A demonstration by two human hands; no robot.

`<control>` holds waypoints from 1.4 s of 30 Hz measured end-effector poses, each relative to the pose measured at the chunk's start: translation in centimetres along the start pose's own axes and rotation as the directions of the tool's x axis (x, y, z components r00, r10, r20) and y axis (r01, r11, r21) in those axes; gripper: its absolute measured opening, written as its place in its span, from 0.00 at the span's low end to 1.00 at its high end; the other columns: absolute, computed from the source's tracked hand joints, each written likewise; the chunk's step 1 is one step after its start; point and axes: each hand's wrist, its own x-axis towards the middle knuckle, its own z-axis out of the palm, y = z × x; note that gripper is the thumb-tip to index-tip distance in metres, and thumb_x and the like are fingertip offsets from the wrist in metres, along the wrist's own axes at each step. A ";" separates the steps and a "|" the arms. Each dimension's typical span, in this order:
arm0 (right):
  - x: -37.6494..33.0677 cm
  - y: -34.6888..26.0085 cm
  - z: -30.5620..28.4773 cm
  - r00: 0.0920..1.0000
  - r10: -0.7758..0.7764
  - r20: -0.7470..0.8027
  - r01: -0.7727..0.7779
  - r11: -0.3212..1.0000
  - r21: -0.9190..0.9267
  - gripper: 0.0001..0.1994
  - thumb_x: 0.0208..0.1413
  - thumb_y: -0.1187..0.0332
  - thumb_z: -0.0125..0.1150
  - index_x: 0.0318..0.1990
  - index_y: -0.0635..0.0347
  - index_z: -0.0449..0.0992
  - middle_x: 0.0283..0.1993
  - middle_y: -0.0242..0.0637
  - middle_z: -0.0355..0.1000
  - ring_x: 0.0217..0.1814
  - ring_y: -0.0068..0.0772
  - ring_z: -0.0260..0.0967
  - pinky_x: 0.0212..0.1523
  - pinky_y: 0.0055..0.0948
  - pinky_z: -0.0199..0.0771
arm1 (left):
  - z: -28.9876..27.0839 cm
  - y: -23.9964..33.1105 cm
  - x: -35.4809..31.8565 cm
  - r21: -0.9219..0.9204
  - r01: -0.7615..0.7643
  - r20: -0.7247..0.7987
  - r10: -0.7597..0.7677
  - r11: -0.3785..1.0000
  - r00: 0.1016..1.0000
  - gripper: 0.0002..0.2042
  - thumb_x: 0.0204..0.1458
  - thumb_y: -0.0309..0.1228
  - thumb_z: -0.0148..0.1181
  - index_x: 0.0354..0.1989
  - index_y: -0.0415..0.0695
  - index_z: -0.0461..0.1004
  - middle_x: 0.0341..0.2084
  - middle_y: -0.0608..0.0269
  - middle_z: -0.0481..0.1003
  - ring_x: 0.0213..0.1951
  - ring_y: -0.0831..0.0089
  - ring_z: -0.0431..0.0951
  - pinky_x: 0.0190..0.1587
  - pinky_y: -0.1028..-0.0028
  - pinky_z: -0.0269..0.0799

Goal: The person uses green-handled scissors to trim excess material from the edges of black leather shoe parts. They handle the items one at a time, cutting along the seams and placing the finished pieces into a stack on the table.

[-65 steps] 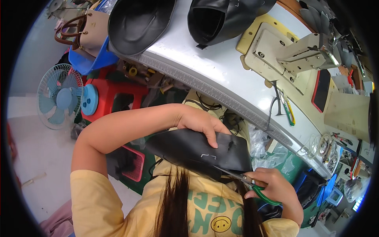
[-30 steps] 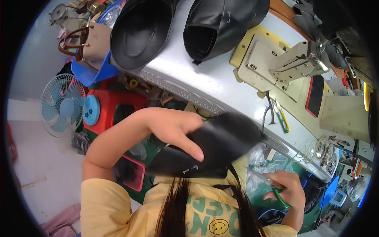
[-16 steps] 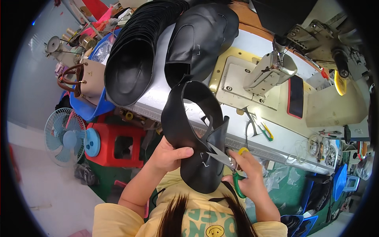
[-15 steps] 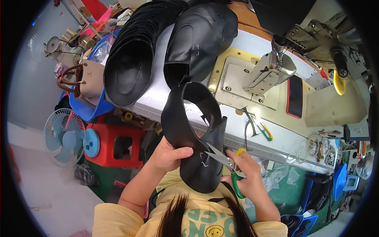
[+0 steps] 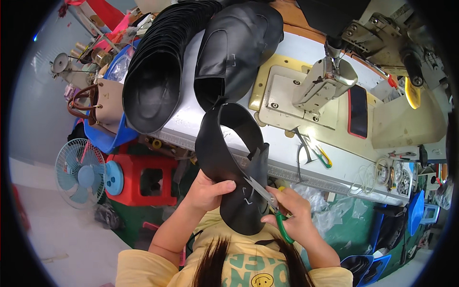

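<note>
Vs. a couple secs back, the black leather boot upper (image 5: pixel 234 167) is no longer lying flat over the lap w/ the left hand pressed on top; it's now raised upright in front of the chest, curved open like a collar, its top edge near the table edge (image 5: pixel 306 170). Left hand (image 5: pixel 208 191) is clamped on the piece's left side, thumb across the front, fingers behind. Right hand (image 5: pixel 294 215) has come up from low right, fingers closed through the green handles of the scissors (image 5: pixel 267 198), blades slightly apart w/ tips on the leather at the notch beside the small white marks. Half a sec ago it looked almost the same, so the hands have settled; judging by that, trimming at the seam/notch is under way, not just positioning. Hard to make out: whether the blades actually bite the leather or a loose thread, too small to tell; left fingers hidden behind the piece; lower end of the piece merges w/ dark hair and the yellow shirt (image 5: pixel 239 268). On the table, stacked black uppers (image 5: pixel 158 76) and another boot upper (image 5: pixel 239 48) lie well apart from the hands, the stack cut off at the top rim. Sewing machine (image 5: pixel 325 81) also partly cropped; a phone (image 5: pixel 357 111) lies beside it.
</note>
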 end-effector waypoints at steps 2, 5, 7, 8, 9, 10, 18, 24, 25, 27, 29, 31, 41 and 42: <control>0.0 -0.1 0.1 1.000 -0.007 -0.013 0.007 1.000 -0.022 0.30 0.32 0.60 0.72 0.48 0.59 0.72 0.23 0.32 0.62 0.20 0.28 0.59 0.20 0.25 0.60 | 0.2 0.1 -0.1 0.014 -0.013 -0.005 0.013 1.000 1.000 0.14 0.45 0.19 0.57 0.43 0.39 0.69 0.37 0.59 0.73 0.40 0.71 0.74 0.46 0.71 0.69; -0.4 -0.1 0.1 1.000 0.002 -0.027 -0.004 0.998 -0.064 0.30 0.33 0.60 0.72 0.48 0.59 0.72 0.22 0.31 0.62 0.20 0.28 0.59 0.20 0.24 0.60 | 0.0 0.4 0.1 0.032 -0.016 0.057 0.014 0.999 0.998 0.14 0.46 0.18 0.56 0.44 0.39 0.69 0.38 0.59 0.73 0.41 0.71 0.73 0.46 0.71 0.69; -0.5 -0.6 -0.1 0.998 0.038 -0.040 -0.041 0.996 -0.084 0.30 0.33 0.60 0.72 0.48 0.59 0.72 0.21 0.31 0.61 0.20 0.28 0.58 0.20 0.25 0.60 | 0.1 0.5 0.1 0.043 -0.020 0.073 0.017 0.999 0.997 0.15 0.46 0.18 0.55 0.44 0.39 0.68 0.39 0.59 0.73 0.42 0.71 0.73 0.47 0.71 0.69; -0.6 -0.8 -0.2 0.997 0.056 -0.050 -0.060 0.994 -0.096 0.30 0.33 0.60 0.72 0.48 0.60 0.72 0.21 0.31 0.61 0.20 0.28 0.58 0.20 0.25 0.60 | 0.4 0.5 0.1 0.044 -0.024 0.062 0.021 0.999 0.998 0.15 0.47 0.17 0.54 0.45 0.39 0.68 0.39 0.59 0.73 0.42 0.71 0.73 0.47 0.71 0.68; -0.6 -0.8 -0.1 0.997 0.046 -0.066 -0.053 0.994 -0.097 0.30 0.33 0.60 0.72 0.47 0.60 0.72 0.21 0.31 0.61 0.20 0.28 0.58 0.20 0.25 0.59 | 0.5 0.4 0.1 0.046 -0.028 0.051 0.025 0.999 0.998 0.15 0.47 0.17 0.53 0.45 0.39 0.68 0.40 0.59 0.73 0.42 0.71 0.73 0.47 0.71 0.68; -0.6 -0.8 0.0 0.996 0.037 -0.082 -0.045 0.994 -0.098 0.30 0.33 0.60 0.72 0.47 0.60 0.72 0.21 0.31 0.60 0.19 0.27 0.58 0.20 0.25 0.59 | 0.5 0.3 0.2 0.056 -0.041 0.068 0.037 0.998 0.997 0.15 0.47 0.16 0.53 0.46 0.39 0.68 0.40 0.59 0.72 0.42 0.71 0.73 0.48 0.71 0.68; -0.2 -0.9 0.5 0.984 -0.006 -0.180 -0.017 0.992 -0.123 0.31 0.30 0.58 0.73 0.46 0.61 0.72 0.22 0.32 0.60 0.19 0.27 0.57 0.18 0.24 0.59 | 1.1 -0.5 0.0 0.097 -0.036 0.147 0.022 0.995 0.989 0.16 0.49 0.16 0.52 0.48 0.39 0.67 0.42 0.60 0.71 0.44 0.73 0.71 0.48 0.72 0.67; -0.4 -1.2 0.6 0.980 0.024 -0.198 -0.056 0.986 -0.157 0.31 0.30 0.57 0.73 0.46 0.61 0.72 0.22 0.32 0.60 0.18 0.26 0.57 0.18 0.24 0.59 | 1.1 -0.9 0.0 0.172 -0.032 0.126 0.010 0.985 0.992 0.17 0.49 0.16 0.52 0.49 0.38 0.66 0.44 0.61 0.71 0.46 0.74 0.70 0.49 0.73 0.66; -0.3 -1.1 0.6 0.978 0.003 -0.211 -0.041 0.984 -0.176 0.32 0.30 0.57 0.73 0.46 0.61 0.72 0.22 0.32 0.60 0.18 0.25 0.57 0.18 0.24 0.59 | 1.2 -0.9 0.0 0.210 -0.037 0.119 0.012 0.977 0.993 0.17 0.49 0.16 0.52 0.49 0.38 0.66 0.44 0.61 0.71 0.46 0.74 0.70 0.49 0.73 0.66; -0.3 -1.1 0.6 0.977 -0.006 -0.211 -0.036 0.981 -0.191 0.32 0.30 0.56 0.73 0.46 0.61 0.72 0.22 0.32 0.61 0.18 0.25 0.57 0.19 0.24 0.60 | 1.1 -0.7 0.1 0.196 -0.009 0.122 -0.015 0.981 0.992 0.18 0.49 0.17 0.52 0.50 0.38 0.65 0.44 0.61 0.71 0.46 0.74 0.70 0.49 0.73 0.66; -0.6 -1.1 0.6 0.982 0.018 -0.189 -0.053 0.982 -0.183 0.32 0.30 0.55 0.72 0.46 0.61 0.72 0.22 0.32 0.61 0.19 0.26 0.58 0.21 0.24 0.61 | 1.2 -0.5 0.1 0.165 0.023 0.100 -0.040 0.986 0.994 0.19 0.48 0.17 0.53 0.51 0.39 0.64 0.43 0.61 0.71 0.46 0.74 0.70 0.50 0.72 0.66; -0.4 -1.2 0.2 0.976 0.049 -0.214 -0.071 0.993 -0.097 0.32 0.30 0.54 0.72 0.46 0.62 0.72 0.21 0.33 0.61 0.20 0.27 0.59 0.22 0.25 0.62 | 1.4 -0.4 0.0 0.117 0.057 0.053 -0.064 0.991 0.997 0.19 0.48 0.17 0.54 0.51 0.39 0.64 0.43 0.61 0.71 0.46 0.73 0.71 0.49 0.72 0.66; 0.4 0.1 -1.4 0.912 -0.039 -0.409 0.047 0.999 0.009 0.27 0.34 0.67 0.72 0.46 0.64 0.70 0.29 0.37 0.66 0.25 0.29 0.61 0.27 0.25 0.64 | -1.3 -0.9 0.7 -0.081 0.142 0.183 -0.125 0.987 0.975 0.23 0.47 0.34 0.56 0.50 0.35 0.62 0.43 0.50 0.70 0.42 0.64 0.73 0.45 0.69 0.70; 1.0 -0.1 -1.2 0.901 -0.119 -0.418 0.120 0.992 -0.023 0.27 0.33 0.69 0.72 0.46 0.64 0.71 0.29 0.37 0.67 0.25 0.29 0.61 0.28 0.25 0.65 | -1.1 -0.8 0.6 -0.045 0.123 0.154 -0.115 0.991 0.981 0.25 0.47 0.34 0.56 0.52 0.35 0.61 0.46 0.48 0.68 0.44 0.62 0.72 0.47 0.67 0.69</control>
